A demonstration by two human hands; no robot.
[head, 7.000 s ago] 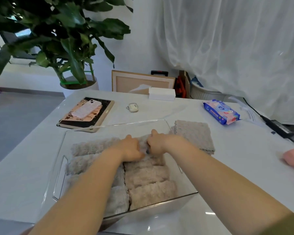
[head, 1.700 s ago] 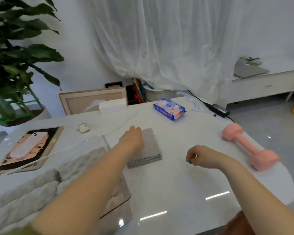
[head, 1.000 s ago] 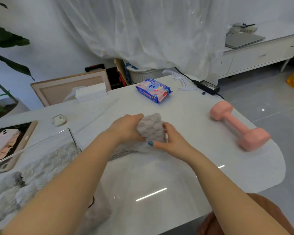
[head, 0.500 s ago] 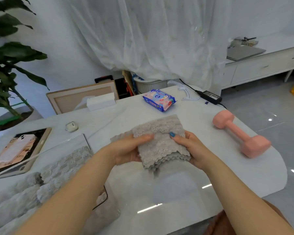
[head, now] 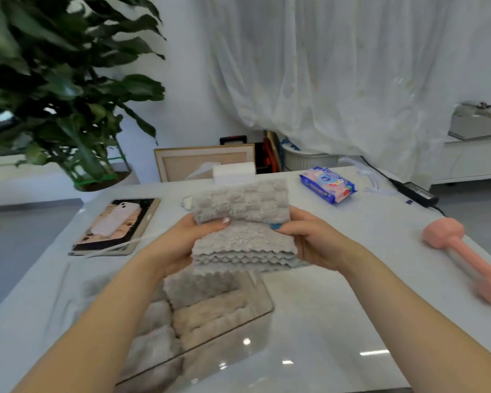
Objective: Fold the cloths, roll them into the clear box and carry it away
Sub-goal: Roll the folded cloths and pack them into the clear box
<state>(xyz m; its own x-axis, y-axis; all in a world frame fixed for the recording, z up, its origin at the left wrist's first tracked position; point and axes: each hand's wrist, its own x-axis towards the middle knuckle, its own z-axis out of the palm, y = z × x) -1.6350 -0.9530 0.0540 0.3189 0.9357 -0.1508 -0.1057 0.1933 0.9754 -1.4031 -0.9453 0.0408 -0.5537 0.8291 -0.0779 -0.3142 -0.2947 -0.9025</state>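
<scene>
A folded grey fluffy cloth point(head: 243, 225) is held up in the air above the white table point(head: 338, 307), its scalloped edges stacked toward me. My left hand point(head: 194, 236) grips its left side and my right hand point(head: 309, 239) grips its right side, thumbs on top. Below the cloth stands the clear box point(head: 264, 310), with several rolled grey and beige cloths point(head: 210, 316) lying side by side inside. My left forearm hides part of the box.
A pink dumbbell point(head: 465, 256) lies at the right edge of the table. A blue wipes pack point(head: 326, 184), a white tissue box point(head: 233, 171), a black charger point(head: 414, 191) and a phone on a tablet point(head: 116, 222) sit further back. A potted plant point(head: 48, 95) stands far left.
Both hands have raised the folded cloth higher and carried it left, so it now hangs over the clear box. The view has swung back to the left.
</scene>
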